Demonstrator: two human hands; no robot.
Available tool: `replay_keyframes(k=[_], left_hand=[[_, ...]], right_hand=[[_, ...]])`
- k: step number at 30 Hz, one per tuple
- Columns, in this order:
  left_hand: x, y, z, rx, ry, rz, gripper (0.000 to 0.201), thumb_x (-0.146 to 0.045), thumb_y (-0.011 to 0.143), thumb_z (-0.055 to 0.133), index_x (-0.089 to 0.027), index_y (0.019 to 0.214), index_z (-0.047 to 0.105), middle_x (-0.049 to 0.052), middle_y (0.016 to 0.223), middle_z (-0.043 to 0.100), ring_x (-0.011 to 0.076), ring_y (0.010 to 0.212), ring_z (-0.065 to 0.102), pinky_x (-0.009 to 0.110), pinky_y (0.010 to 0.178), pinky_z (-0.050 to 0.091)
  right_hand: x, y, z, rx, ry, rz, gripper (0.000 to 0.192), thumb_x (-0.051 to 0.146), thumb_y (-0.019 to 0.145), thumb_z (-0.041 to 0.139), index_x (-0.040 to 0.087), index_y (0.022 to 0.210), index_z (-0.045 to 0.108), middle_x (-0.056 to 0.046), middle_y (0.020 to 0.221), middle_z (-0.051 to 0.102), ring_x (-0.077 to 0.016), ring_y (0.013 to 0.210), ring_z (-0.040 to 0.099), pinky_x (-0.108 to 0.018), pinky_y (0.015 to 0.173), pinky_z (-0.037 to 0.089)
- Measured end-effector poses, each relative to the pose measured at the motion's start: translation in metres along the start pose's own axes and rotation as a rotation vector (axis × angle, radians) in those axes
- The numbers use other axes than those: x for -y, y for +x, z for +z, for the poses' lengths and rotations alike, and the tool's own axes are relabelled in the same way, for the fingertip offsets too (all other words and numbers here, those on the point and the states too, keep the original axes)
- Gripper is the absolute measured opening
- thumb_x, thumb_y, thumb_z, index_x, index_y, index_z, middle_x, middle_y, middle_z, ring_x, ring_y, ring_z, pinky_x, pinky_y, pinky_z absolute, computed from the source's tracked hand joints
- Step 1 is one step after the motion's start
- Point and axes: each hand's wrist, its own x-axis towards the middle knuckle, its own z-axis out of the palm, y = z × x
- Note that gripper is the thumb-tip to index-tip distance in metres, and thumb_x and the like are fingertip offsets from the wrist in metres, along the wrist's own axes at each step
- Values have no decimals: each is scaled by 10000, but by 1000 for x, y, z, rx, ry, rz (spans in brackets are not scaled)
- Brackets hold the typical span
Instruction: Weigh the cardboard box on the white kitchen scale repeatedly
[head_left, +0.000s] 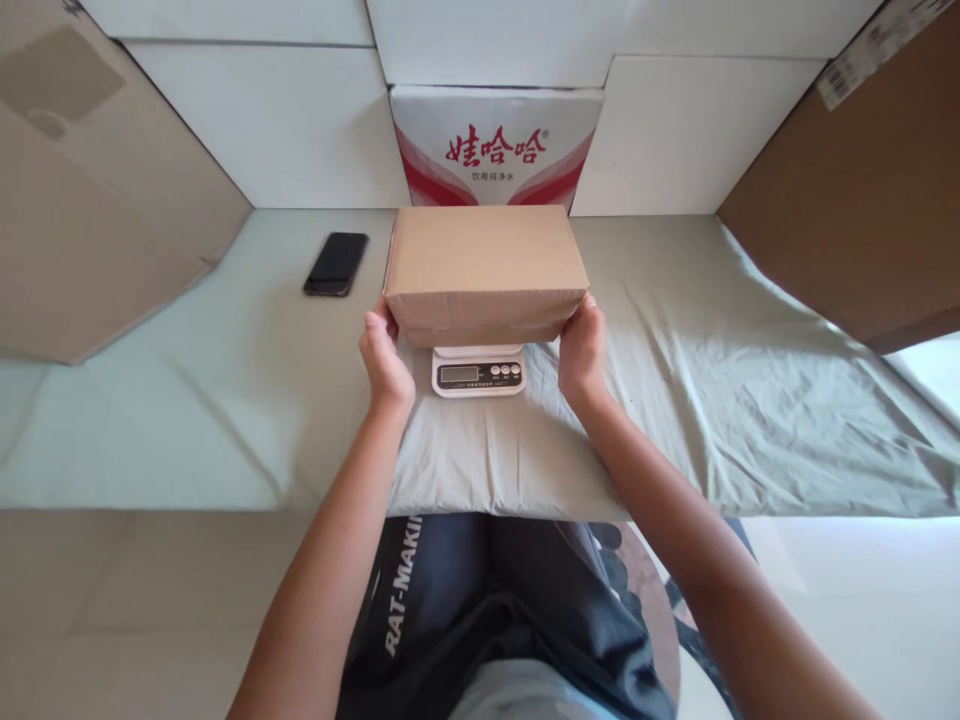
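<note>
A closed brown cardboard box (487, 255) is gripped at its two ends by my hands. My left hand (386, 355) has its fingers behind the box's left side, with the thumb near the front corner. At the opposite end, my right hand (583, 345) holds the lower right corner. Directly under the box is a white digital kitchen scale (480, 373); its display and several buttons show in front, while its platform is mostly hidden. Whether the box rests on the platform or hovers just above it I cannot tell.
A black smartphone (337, 264) lies left of the box on the pale green cloth (187, 400). White panels (255, 120) and a red-and-white carton (495, 150) stand behind. Large cardboard sheets flank the left (97, 190) and right (862, 190). The cloth's front edge is near my legs.
</note>
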Motion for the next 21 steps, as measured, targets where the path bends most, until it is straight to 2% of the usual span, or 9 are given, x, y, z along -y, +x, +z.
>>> replay_keyframes(k=[9, 14, 21], left_hand=[[-9, -3, 2, 29, 0, -1, 839, -876, 954, 378, -223, 1337, 743, 140, 1458, 724, 309, 1448, 628, 440, 1254, 465], [-10, -4, 2, 33, 14, -2, 885, -900, 943, 354, -217, 1358, 735, 152, 1457, 719, 316, 1460, 617, 444, 1262, 452], [-10, -4, 2, 26, 0, -8, 878, -900, 933, 391, -203, 1334, 743, 158, 1457, 718, 330, 1453, 620, 462, 1254, 461]], right_hand=[[-2, 0, -2, -18, 5, 28, 416, 649, 974, 493, 291, 1072, 680, -38, 1201, 738, -267, 1311, 659, -435, 1183, 522], [2, 1, -2, -18, -16, 46, 446, 666, 958, 481, 289, 1084, 684, -39, 1187, 754, -279, 1286, 668, -461, 1191, 528], [6, 0, -1, -12, 5, 58, 435, 654, 952, 472, 289, 1084, 669, -42, 1241, 743, -279, 1351, 641, -448, 1215, 504]])
